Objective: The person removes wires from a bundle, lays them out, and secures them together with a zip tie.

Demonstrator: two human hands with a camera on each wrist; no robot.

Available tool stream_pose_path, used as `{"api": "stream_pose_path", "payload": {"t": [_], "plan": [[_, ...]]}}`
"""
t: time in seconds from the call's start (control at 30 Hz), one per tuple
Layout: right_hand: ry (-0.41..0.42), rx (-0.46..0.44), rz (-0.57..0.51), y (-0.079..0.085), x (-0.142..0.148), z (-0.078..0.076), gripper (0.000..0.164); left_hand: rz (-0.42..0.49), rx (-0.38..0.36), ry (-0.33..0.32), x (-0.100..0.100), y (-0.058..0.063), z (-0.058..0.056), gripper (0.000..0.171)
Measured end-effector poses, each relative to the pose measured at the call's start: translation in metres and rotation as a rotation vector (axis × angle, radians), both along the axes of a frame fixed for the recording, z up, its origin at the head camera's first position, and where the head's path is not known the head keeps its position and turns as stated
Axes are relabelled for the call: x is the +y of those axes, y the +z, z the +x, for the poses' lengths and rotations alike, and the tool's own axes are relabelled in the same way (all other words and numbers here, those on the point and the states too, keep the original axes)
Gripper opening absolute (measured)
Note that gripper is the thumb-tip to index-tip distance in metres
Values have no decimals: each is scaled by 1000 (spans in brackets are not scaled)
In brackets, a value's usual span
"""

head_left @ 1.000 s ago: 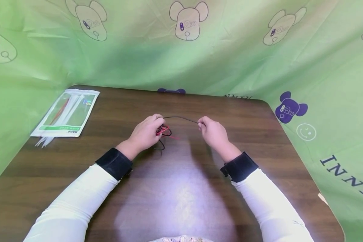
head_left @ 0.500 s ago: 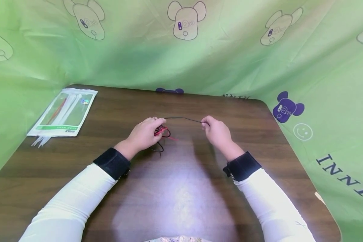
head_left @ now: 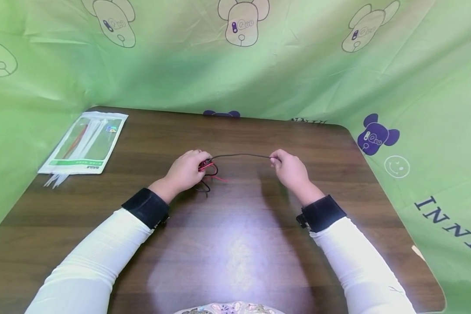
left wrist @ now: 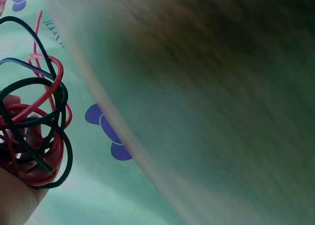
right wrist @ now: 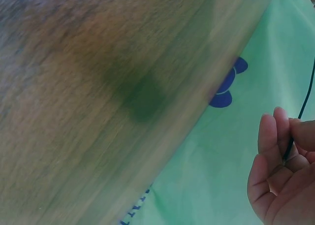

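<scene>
You worked over the brown counter (head_left: 235, 135), its far edge taken as 12 o'clock. A clear-fronted bag (head_left: 76, 162) lay flat on it, between 9 and 10 o'clock from your left hand (head_left: 182, 172) and well apart. That hand gripped the red-and-black wire bundle (head_left: 207, 164), loops protruding towards 3 o'clock. Your right hand (head_left: 292, 170) stood well apart, at 3 o'clock from the left, thumb and fingers pinching the black wire (head_left: 241, 154) near its tip. Governing relation: this wire ran 9 to 3 o'clock between your hands, slightly arched, with the bundle at 9 o'clock from the right hand. Smallest item: a red wire end (head_left: 219, 178) pointed between 3 and 4 o'clock.
</scene>
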State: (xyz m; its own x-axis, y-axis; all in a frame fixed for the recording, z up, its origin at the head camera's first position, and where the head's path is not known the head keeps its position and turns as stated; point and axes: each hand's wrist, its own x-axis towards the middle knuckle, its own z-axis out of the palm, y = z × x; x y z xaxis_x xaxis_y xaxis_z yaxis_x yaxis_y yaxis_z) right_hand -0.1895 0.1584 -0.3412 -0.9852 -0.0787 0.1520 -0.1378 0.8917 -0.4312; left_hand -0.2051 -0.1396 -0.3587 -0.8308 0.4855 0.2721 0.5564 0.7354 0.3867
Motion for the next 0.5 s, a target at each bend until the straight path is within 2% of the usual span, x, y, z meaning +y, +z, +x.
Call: {"api": "stream_pose_path", "payload": {"t": [0.07,0.17,0.3,0.4,0.5], "plan": [[-4,2,-4,0,2,0,19,5,8,8,0,0,0,21],[-5,9,-8,1,6,0,18,-3,0,26,0,0,0,27],[-6,12,-14,2,8,0,18,-27,-71,54,0,0,1,47],[-7,12,-21,3,10,0,18,-40,-106,64,0,1,3,51],[-15,6,-29,3,12,1,18,-52,-71,71,0,2,4,45]]}}
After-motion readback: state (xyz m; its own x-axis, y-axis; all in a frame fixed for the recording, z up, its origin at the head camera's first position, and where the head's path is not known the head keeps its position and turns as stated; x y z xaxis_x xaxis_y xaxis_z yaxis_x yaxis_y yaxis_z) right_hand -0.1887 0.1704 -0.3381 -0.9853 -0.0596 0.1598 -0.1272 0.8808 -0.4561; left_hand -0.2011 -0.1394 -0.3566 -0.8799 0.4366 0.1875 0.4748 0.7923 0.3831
